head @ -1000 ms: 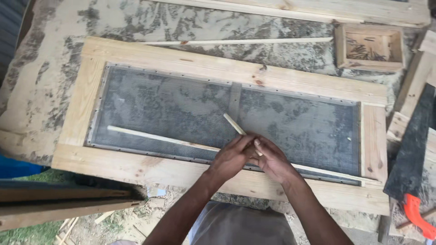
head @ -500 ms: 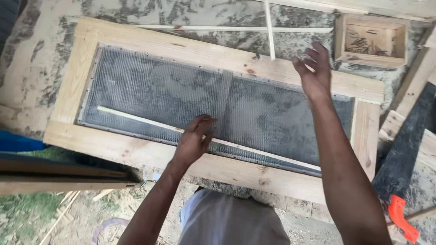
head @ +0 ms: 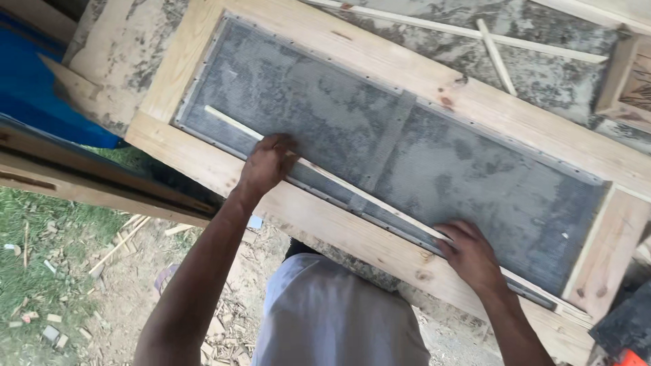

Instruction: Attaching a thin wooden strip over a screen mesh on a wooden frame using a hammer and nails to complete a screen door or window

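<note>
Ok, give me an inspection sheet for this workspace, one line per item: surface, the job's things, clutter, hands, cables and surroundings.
Surface: rough grey bench top, mottled and dusty.
Job's things: wooden frame lies flat with grey mesh filling it; a thin wooden strip lies along the mesh's lower edge.
Clutter: two loose thin sticks crossed on the bench beyond the frame; a small wooden box at the right edge.
Hands: left hand presses on the strip's left part, right hand on its right part, fingers bent.
Cables: nothing seen.
Surroundings: grass and wood scraps on the ground, blue sheet at left, planks below it.
</note>
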